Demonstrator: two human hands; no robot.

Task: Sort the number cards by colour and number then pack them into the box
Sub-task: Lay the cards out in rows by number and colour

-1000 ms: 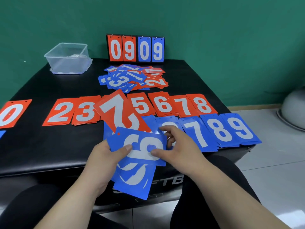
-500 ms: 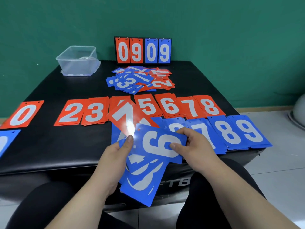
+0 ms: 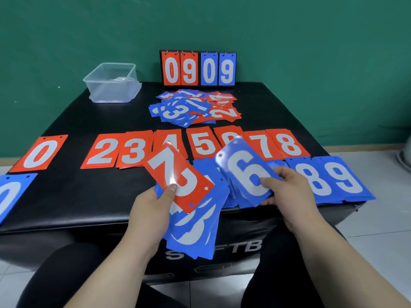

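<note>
My left hand (image 3: 149, 215) grips a fanned stack of cards (image 3: 195, 227), blue ones beneath and a red 2 card (image 3: 178, 176) on top under my thumb. My right hand (image 3: 287, 192) pinches a blue 6 card (image 3: 244, 172) and holds it over the blue row near the table's front edge. Red cards (image 3: 200, 144) lie sorted in a row from 0 to 8. Blue 8 and 9 cards (image 3: 329, 181) lie in the row below. An unsorted pile of red and blue cards (image 3: 193, 107) sits further back. The clear plastic box (image 3: 111, 83) stands at the back left.
A flip scoreboard (image 3: 198, 68) reading 0909 stands at the back against the green wall. A blue 0 card (image 3: 11, 194) lies at the far left edge. The black padded table (image 3: 77, 196) ends just before my knees. Tiled floor lies to the right.
My right hand pulled the blue 6 card off the held stack and carried it right, over the blue row. The red 2 card now lies on top of the stack.
</note>
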